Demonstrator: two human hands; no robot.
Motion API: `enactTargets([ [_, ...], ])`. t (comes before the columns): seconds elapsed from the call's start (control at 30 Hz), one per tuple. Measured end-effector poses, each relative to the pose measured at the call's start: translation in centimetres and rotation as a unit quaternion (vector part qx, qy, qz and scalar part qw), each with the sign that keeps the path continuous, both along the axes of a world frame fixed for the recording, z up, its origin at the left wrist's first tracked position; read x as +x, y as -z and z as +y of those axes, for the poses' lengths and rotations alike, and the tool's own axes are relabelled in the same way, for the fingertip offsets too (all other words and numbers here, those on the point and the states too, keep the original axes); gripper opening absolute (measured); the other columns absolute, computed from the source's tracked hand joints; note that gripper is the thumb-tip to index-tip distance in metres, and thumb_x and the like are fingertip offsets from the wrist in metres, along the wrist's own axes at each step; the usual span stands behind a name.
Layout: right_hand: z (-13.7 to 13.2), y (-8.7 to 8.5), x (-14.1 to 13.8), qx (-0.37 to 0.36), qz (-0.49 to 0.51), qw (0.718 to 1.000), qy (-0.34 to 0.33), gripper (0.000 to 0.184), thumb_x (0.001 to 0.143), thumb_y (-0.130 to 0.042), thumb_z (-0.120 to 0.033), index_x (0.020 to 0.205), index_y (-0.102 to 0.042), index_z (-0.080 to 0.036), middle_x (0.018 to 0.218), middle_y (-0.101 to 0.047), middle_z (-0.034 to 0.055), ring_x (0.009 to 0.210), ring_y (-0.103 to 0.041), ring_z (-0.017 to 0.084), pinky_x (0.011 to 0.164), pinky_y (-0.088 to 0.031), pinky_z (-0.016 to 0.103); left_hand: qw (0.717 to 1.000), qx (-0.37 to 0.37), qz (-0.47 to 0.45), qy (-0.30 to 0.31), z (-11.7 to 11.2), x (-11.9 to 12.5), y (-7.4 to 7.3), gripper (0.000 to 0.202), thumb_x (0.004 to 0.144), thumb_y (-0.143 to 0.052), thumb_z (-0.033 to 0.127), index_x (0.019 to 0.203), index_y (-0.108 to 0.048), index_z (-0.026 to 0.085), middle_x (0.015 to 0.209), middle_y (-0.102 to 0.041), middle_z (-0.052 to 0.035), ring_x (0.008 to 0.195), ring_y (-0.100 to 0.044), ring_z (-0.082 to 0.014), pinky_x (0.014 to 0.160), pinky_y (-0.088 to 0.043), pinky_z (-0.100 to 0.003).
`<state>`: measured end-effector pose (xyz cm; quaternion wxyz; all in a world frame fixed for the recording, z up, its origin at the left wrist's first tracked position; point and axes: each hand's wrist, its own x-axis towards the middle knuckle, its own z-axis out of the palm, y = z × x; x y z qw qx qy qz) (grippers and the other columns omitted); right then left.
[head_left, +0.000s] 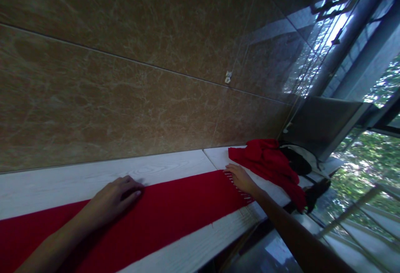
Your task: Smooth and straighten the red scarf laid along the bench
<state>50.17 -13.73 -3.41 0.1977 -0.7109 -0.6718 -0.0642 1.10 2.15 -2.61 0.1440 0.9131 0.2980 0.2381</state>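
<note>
A long strip of red cloth (175, 204) lies flat along a white wood-grain tabletop (175, 165), and a row of short white stitches or tassels (233, 181) runs along its right end. My left hand (117, 198) rests on the cloth at its far edge, fingers loosely bent and thumb apart, with nothing visible in it. At the far corner of the stitched end, my right hand (240, 178) lies with its fingers stretched out over the edge. Its palm side is hidden.
A rumpled heap of red cloth (265, 160) sits at the table's right end, beside black and white items (296, 160). Brown marble-patterned tiles (140, 90) line the wall behind, with a small white fitting (228, 77). A dark grey panel (325, 119) and windows stand at the right.
</note>
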Motion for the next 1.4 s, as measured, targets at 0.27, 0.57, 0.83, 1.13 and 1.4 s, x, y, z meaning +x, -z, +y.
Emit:
enactTargets([
  [0.27, -1.1, 0.6, 2.2, 0.003, 0.006, 0.996, 0.088, 0.05, 0.075, -0.045, -0.003, 0.114, -0.072, -0.019, 0.128, -0.068, 0.0107, 0.122, -0.06, 0.026, 0.112, -0.041, 0.047, 1.0, 0.0, 0.007, 0.005, 0.1, 0.0, 0.1, 0.043, 0.093, -0.046, 0.051, 0.107, -0.077, 0.026, 0.104, -0.073, -0.007, 0.094, -0.069, -0.0236, 0.087, -0.055, -0.034],
  [0.57, -1.3, 0.6, 1.7, 0.015, 0.027, 0.995, 0.094, 0.048, 0.087, -0.042, -0.012, 0.128, -0.066, -0.019, 0.134, -0.065, 0.0107, 0.126, -0.058, 0.024, 0.115, -0.038, 0.045, 1.0, 0.001, 0.017, -0.008, 0.2, 0.2, -0.1, 0.044, 0.091, -0.045, 0.053, 0.106, -0.077, 0.027, 0.104, -0.074, -0.0065, 0.094, -0.069, -0.0238, 0.088, -0.055, -0.033],
  [0.83, -0.5, 0.5, 0.7, -0.016, 0.058, 0.997, 0.051, 0.05, 0.091, -0.04, -0.016, 0.134, -0.064, -0.024, 0.135, -0.066, 0.0072, 0.127, -0.059, 0.023, 0.119, -0.032, 0.052, 1.0, -0.001, 0.014, -0.01, 0.0, 0.2, -0.4, 0.044, 0.091, -0.046, 0.054, 0.106, -0.077, 0.027, 0.104, -0.074, -0.0068, 0.094, -0.069, -0.0243, 0.087, -0.055, -0.033],
  [1.13, -1.6, 0.6, 0.1, -0.045, 0.038, 0.997, 0.054, 0.05, 0.1, -0.037, -0.029, 0.146, -0.052, -0.019, 0.156, -0.045, 0.0112, 0.147, -0.036, 0.025, 0.122, -0.023, 0.055, 1.0, -0.015, 0.017, -0.008, 0.1, 0.3, -0.3, 0.046, 0.09, -0.046, 0.055, 0.105, -0.077, 0.025, 0.104, -0.074, -0.0074, 0.094, -0.068, -0.0243, 0.087, -0.055, -0.033],
  [1.4, -2.0, 1.9, -1.3, -0.098, 0.006, 0.994, 0.039, 0.054, 0.103, -0.035, -0.043, 0.152, -0.045, -0.024, 0.161, -0.034, 0.0106, 0.151, -0.026, 0.024, 0.122, -0.017, 0.056, 1.0, -0.005, 0.011, -0.007, 0.2, 0.2, -0.1, 0.045, 0.091, -0.046, 0.055, 0.105, -0.077, 0.026, 0.104, -0.074, -0.0073, 0.095, -0.069, -0.0246, 0.088, -0.055, -0.033],
])
